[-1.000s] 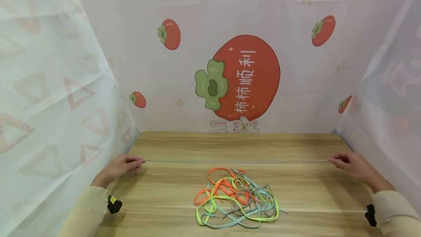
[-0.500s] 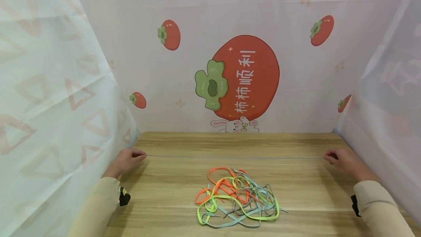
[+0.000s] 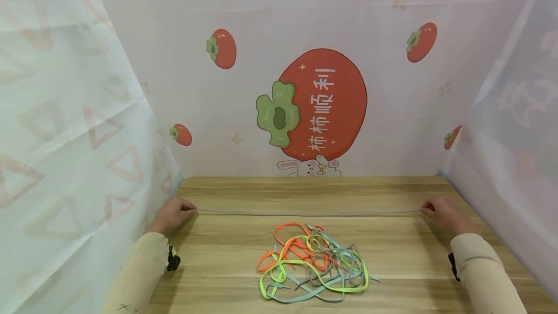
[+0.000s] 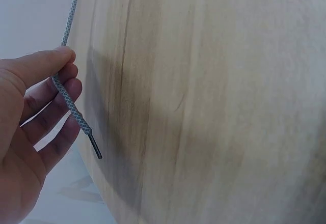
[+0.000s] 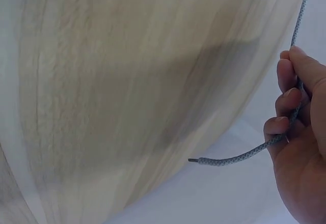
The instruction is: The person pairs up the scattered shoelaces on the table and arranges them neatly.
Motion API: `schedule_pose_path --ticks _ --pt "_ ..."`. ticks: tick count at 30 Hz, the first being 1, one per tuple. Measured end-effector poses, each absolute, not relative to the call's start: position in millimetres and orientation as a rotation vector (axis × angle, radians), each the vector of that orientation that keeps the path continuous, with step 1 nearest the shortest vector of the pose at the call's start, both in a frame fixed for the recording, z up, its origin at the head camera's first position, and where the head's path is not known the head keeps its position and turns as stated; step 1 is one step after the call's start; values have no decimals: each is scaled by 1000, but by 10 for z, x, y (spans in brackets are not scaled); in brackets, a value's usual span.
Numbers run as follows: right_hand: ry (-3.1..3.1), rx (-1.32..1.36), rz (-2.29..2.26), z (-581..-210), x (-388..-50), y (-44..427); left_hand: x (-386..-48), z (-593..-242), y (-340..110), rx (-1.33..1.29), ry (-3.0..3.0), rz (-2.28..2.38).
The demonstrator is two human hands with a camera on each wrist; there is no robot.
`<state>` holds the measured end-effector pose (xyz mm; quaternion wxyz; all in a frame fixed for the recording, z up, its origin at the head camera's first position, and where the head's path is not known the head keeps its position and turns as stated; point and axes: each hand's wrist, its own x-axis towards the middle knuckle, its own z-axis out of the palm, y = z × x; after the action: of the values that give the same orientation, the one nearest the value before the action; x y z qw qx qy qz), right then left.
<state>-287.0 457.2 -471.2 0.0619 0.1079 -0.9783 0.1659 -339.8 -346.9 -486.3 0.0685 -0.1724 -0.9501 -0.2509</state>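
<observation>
Your left hand (image 3: 174, 213) and right hand (image 3: 445, 213) have drawn slightly closer together, and the grey lace (image 3: 305, 215) between them now sags mid-span. Each hand pinches it near one end, leaving a tip loose, so it seems held out but less taut. The tangled laces (image 3: 298, 261) lie between your hands, nearer you.
</observation>
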Motion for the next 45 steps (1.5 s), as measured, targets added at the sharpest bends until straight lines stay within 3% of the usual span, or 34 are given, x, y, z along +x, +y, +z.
schedule_pose_path --ticks 26,34,45 --pt "-3068 250 499 -4741 -2791 4530 -3390 -4806 -3340 -581 -2934 -640" --pt "-3060 356 459 -4623 -2751 4447 -3370 -4715 -3322 -523 -2981 -595" --pt "-3185 535 313 -4327 -2717 3970 -3299 -4556 -2986 -672 -2965 -480"
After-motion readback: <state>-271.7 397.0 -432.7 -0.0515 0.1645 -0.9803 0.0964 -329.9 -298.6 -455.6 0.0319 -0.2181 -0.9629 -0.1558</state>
